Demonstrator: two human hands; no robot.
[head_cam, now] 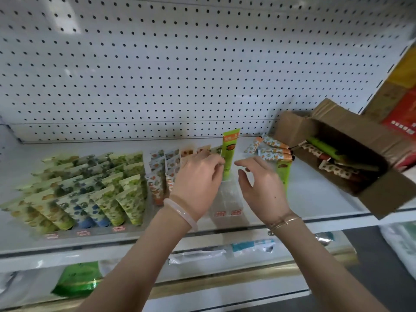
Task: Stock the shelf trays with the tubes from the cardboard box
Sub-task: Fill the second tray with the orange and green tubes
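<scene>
white shelf [315, 194] backed by pegboard [180, 64], green tube [229, 152] held upright over the clear tray [227, 197], pinched at its lower half by the left hand [198, 176], right hand [258, 183] spread loose just beside it, nothing grasped, cardboard box [371, 194] laid open at the right, more tubes [324, 147] seen inside

Both our forearms reach forward, backs of the hands up. Our left hand [198, 183] pinches the green tube [229, 146] with its fingertips; our right hand [262, 185] hovers beside it, fingers loosely spread.
</scene>
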